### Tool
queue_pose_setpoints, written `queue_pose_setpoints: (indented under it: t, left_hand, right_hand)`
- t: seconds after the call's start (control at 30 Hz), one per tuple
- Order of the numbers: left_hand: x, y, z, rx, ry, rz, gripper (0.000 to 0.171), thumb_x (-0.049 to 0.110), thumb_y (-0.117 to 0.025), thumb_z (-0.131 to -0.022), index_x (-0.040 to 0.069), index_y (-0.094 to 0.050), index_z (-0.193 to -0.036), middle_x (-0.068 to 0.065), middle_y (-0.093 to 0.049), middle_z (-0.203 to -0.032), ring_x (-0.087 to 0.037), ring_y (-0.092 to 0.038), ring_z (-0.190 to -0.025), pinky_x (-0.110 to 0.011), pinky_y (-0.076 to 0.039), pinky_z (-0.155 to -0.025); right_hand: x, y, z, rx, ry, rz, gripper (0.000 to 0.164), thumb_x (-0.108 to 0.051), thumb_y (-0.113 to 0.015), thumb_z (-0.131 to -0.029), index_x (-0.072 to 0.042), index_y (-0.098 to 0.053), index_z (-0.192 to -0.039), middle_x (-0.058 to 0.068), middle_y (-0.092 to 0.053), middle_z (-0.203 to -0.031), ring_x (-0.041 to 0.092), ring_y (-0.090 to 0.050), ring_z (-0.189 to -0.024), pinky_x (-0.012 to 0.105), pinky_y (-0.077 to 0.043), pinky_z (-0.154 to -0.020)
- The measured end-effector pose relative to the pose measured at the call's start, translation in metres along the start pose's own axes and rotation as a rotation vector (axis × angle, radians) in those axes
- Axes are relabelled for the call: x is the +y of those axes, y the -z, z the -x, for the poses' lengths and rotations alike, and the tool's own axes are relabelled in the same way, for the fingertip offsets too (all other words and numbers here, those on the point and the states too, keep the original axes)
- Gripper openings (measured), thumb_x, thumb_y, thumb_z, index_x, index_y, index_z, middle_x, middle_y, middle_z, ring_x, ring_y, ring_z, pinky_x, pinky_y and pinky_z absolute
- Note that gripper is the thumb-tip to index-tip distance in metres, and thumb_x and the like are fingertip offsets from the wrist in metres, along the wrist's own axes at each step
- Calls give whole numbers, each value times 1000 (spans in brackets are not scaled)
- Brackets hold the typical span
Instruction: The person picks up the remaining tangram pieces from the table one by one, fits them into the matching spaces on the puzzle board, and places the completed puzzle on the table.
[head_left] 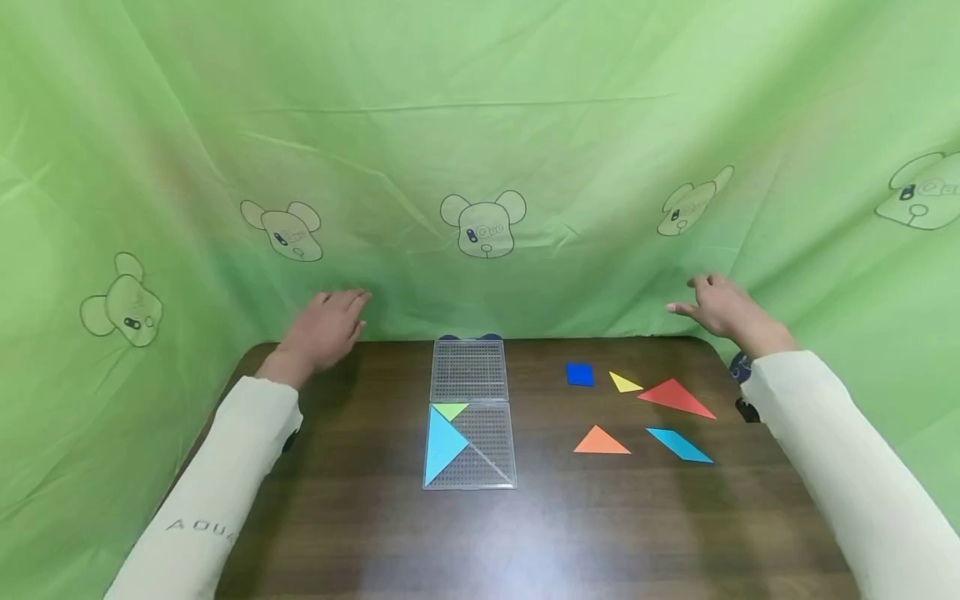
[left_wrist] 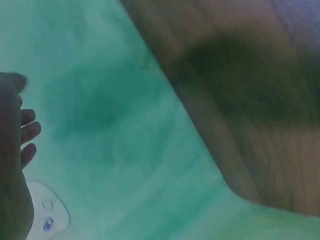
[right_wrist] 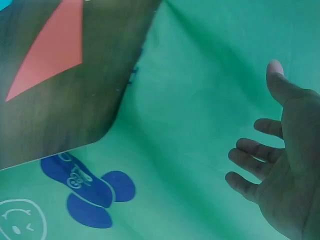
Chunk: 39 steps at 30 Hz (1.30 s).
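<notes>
My left hand (head_left: 324, 327) hovers over the table's far left part, fingers relaxed and holding nothing. Over the far right edge my right hand (head_left: 722, 307) is raised, thumb apart from the loose fingers, also holding nothing. Between them lies a clear hinged case (head_left: 487, 433), unfolded flat, with a large light-blue triangle (head_left: 444, 448) and a small green triangle (head_left: 451, 411) in its near half. Nearest the right hand are a red triangle (head_left: 677, 398), a yellow triangle (head_left: 623, 382) and a blue square (head_left: 580, 374). Closer to me lie an orange triangle (head_left: 602, 442) and a light-blue parallelogram (head_left: 680, 445).
The brown wooden table (head_left: 360, 533) has rounded far corners. A green curtain (head_left: 390, 167) printed with bear heads hangs behind it and along both sides, close to the table's edge.
</notes>
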<state>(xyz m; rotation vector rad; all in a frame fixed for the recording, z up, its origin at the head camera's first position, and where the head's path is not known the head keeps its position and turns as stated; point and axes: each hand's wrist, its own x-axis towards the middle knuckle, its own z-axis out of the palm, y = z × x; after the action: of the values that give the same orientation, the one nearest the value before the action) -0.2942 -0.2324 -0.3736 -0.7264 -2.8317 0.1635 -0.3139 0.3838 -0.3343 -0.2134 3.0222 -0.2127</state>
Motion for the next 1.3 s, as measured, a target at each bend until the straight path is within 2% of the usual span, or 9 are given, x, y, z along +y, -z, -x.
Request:
queue_pose_setpoints:
  t: [0.07, 0.17, 0.3, 0.47, 0.67, 0.8, 1.0, 1.17, 1.3]
  left_hand:
    - [9, -4, 4, 27, -31, 32, 55, 9, -56, -92, 0, -38, -144, -18, -43, -146, -36, -40, -134, -52, -31, -112]
    - [24, -9, 11, 61, -64, 110, 64, -9, -58, -80, -1, -41, -142, -19, -44, -144, -36, -41, -134, -51, -31, -112]
    - [50, -17, 27, 53, -99, 225, 72, -18, -56, -75, -1, -39, -143, -20, -40, -148, -37, -38, -136, -51, -30, -114]
    - [83, -35, 47, 29, -154, 293, 65, -10, -57, -84, 2, -37, -146, -16, -37, -150, -33, -38, -138, -47, -32, -113]
    - [121, -58, 63, 75, -250, 323, 51, 10, -60, -94, 4, -45, -142, -15, -47, -144, -32, -45, -133, -47, -40, -108]
    - [140, -69, 69, 25, -285, 356, 53, 13, -62, -94, 3, -44, -143, -16, -45, -145, -33, -44, -134, -47, -41, -106]
    - [156, -87, 69, -61, -275, 412, 58, 17, -59, -95, 3, -37, -147, -17, -36, -151, -33, -35, -140, -47, -37, -110]
    - [159, -97, 69, -102, -263, 441, 56, 16, -55, -97, 2, -35, -147, -18, -31, -154, -32, -31, -142, -45, -33, -113]
    - [159, -100, 70, -140, -248, 458, 51, 16, -50, -100, 3, -36, -147, -15, -28, -156, -31, -28, -144, -46, -31, -114]
  right_hand:
    - [4, -5, 5, 5, -2, 5, 104, -75, -32, -88, 16, -29, -139, 46, -27, -133, 61, -30, -120, 70, -29, -98]
    - [6, -16, 13, 19, 5, 10, 98, -71, -34, -91, 16, -34, -136, 45, -31, -130, 61, -35, -117, 69, -34, -94]
    - [3, -34, 24, 45, 47, 20, 84, -61, -43, -95, 15, -41, -131, 43, -39, -125, 58, -41, -114, 67, -38, -92]
    - [-4, -55, 37, 88, 79, -1, 73, -51, -51, -96, 16, -44, -125, 39, -45, -118, 56, -46, -109, 64, -41, -89]
    - [-6, -83, 49, 125, 69, -31, 65, -43, -57, -95, 15, -46, -122, 34, -48, -113, 50, -50, -104, 60, -44, -86]
    - [-6, -99, 55, 144, 59, -33, 63, -40, -61, -94, 15, -47, -123, 36, -48, -116, 52, -49, -105, 62, -43, -86]
    - [0, -124, 62, 177, 59, 7, 51, -26, -66, -91, 17, -48, -114, 37, -49, -108, 54, -51, -96, 61, -46, -79]
    - [7, -143, 64, 150, 7, 0, 54, -28, -67, -90, 20, -49, -108, 40, -50, -104, 57, -50, -91, 64, -45, -76]
    - [14, -153, 64, 115, -46, -26, 59, -31, -64, -92, 23, -48, -109, 42, -48, -105, 59, -47, -96, 65, -42, -83]
